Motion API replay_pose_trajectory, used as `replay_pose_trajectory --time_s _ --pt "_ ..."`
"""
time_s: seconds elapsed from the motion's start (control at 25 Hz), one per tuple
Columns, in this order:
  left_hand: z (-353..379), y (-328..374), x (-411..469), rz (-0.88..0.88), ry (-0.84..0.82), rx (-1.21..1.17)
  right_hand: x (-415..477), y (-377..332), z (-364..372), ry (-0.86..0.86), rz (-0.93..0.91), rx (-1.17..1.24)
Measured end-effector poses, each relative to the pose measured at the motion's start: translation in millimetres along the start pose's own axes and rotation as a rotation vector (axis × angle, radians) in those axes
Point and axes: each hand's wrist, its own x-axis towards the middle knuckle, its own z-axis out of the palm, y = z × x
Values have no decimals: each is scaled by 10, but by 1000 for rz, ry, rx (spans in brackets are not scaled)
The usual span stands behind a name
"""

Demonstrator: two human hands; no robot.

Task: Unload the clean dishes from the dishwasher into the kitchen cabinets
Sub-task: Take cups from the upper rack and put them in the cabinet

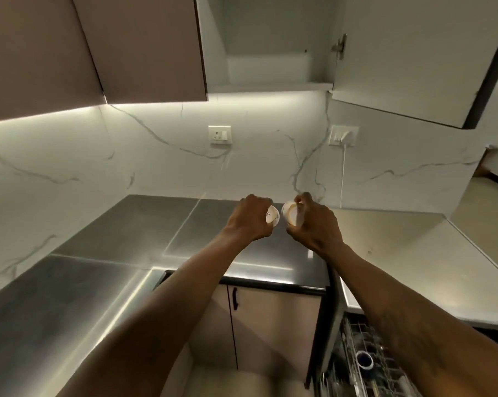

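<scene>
The grey counter (121, 224) fills the corner. An open wall cabinet (270, 87) hangs above it, and the open dishwasher (353, 336) sits at the lower right with a mug (365, 360) in its rack. Over the counter, the left hand (250, 220) curls its fingers round a white cup (273, 217). The right hand (313, 224) grips a second cup (292, 214), fingers over it. The cups are just beside each other.

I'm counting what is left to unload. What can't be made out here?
Head view only:
- Left cup: mostly covered by the left hand; its print is unreadable.
- Right cup: shape hidden by the right hand.
- Dishwasher rack: blurred, cut off by the bottom edge and the right forearm; contents cannot be counted.
- Cabinet shelf: seen from below, so its top is hidden.
</scene>
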Motion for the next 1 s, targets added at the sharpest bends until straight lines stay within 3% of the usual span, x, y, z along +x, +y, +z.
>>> replay_pose_trajectory --time_s 0.2,0.48,1.0 --pt "-375 -326 771 76 248 -10 959 -89 33 188 -128 84" --pt "-1247 -457 1959 135 463 43 2429 -278 -346 449 -292 225" --pt "-2413 -509 3995 495 943 10 4540 -500 -1312 779 -425 112"
